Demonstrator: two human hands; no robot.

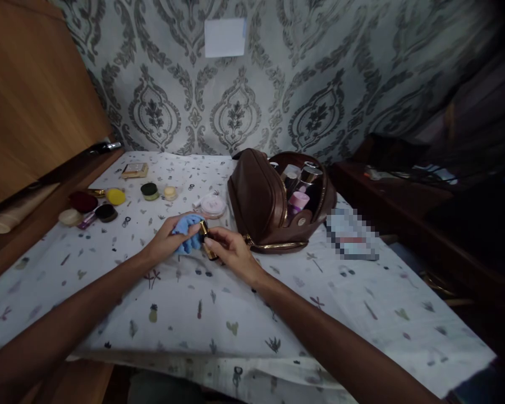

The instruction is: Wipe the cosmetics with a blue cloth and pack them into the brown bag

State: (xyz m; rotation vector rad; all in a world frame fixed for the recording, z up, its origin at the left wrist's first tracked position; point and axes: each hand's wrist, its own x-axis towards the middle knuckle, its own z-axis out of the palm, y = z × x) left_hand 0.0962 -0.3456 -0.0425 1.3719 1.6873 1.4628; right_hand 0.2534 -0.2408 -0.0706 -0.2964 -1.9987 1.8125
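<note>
My left hand is closed on a crumpled blue cloth above the middle of the table. A small black-and-gold lipstick tube is pinched in my right hand, tilted, its upper gold end against the cloth. Both hands meet there, and part of the tube is hidden by fingers. Just behind them lies a round, clear-and-pale compact. To the right of my right hand stands an unzipped brown cosmetic bag, with several bottles and a pink-capped tube inside.
At the left sit several small jars, a dark round jar, a yellow sponge and a gold box. A green-lidded jar and a little yellow jar are nearer the middle. A blurred-out flat item lies right of the bag.
</note>
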